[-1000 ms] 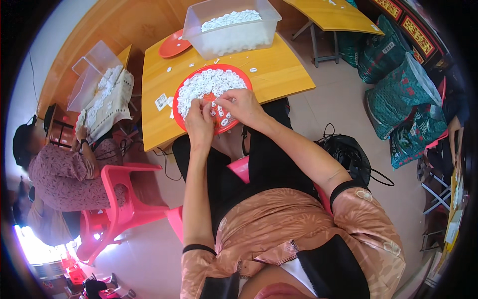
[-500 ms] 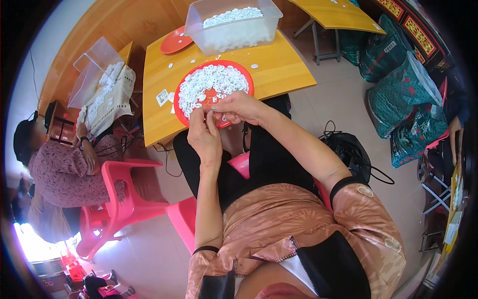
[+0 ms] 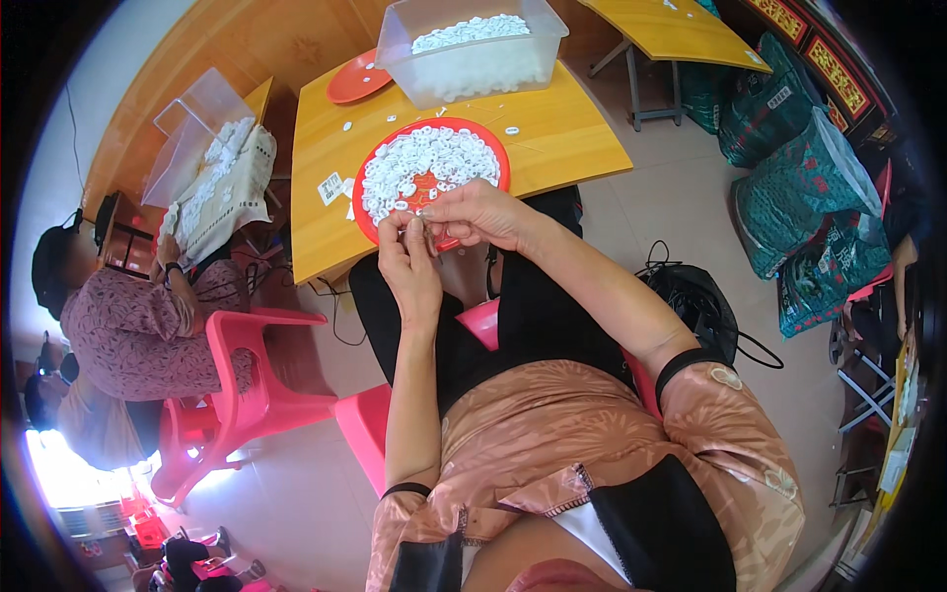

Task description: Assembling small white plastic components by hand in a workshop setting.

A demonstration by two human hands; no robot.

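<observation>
A round red plate [image 3: 505, 166] rests on the yellow wooden table, heaped with small white oval pieces [image 3: 431, 150], some showing dark openings or marks. Part of its patterned red bottom shows near the middle. Over the plate's near edge, my left hand [image 3: 409, 271] and my right hand [image 3: 478, 212] meet at the fingertips. Both are closed in a pinch, thumbs against fingers. Whatever sits between the fingertips is too small and too covered to make out.
Behind the plate stands a clear plastic bin [image 3: 472, 79] of white pieces, beside another red plate [image 3: 357, 79]. A pink bucket-like thing [image 3: 480, 324] sits between my legs. Left, a person [image 3: 148, 321] works near a pink chair [image 3: 232, 365]. Green sacks [image 3: 804, 202] stand right.
The whole view has shifted slightly, with the table now a little farther right. My fingertips stay together over the near rim, with only slight finger movement.
</observation>
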